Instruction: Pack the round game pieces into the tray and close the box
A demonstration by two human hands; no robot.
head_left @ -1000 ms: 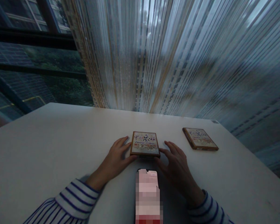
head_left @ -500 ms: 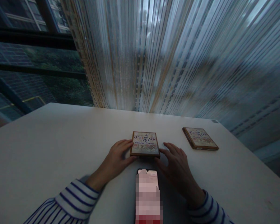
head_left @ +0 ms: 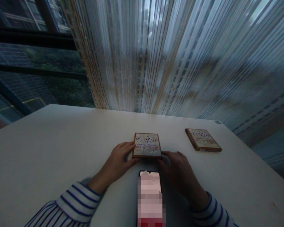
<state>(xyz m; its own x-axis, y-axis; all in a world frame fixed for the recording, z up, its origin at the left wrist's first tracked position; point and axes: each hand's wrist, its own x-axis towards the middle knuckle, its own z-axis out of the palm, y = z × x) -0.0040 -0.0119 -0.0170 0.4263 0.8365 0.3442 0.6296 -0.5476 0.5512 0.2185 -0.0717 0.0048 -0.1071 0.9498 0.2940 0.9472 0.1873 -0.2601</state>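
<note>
A flat, square Chinese chess box (head_left: 147,145) with brown edges and a printed pale top lies in front of me. My left hand (head_left: 119,159) grips its left edge, fingers along the side and thumb at the near left corner. At the near right corner, my right hand (head_left: 177,167) pinches the box between thumb and curled fingers. Just below the box lies a phone (head_left: 149,198) with its lit screen up, largely blurred out by pixel blocks. The box's underside is hidden.
A second Chinese chess box (head_left: 203,139) lies turned at an angle to the right. Everything rests on a white table (head_left: 80,135). Behind its far edge hangs a string curtain (head_left: 137,63), with a dark-framed window (head_left: 33,41) at the left.
My right hand's raised fingers have curled down and in toward the box's near right corner. The left hand, the box and the phone stay practically where they were.
</note>
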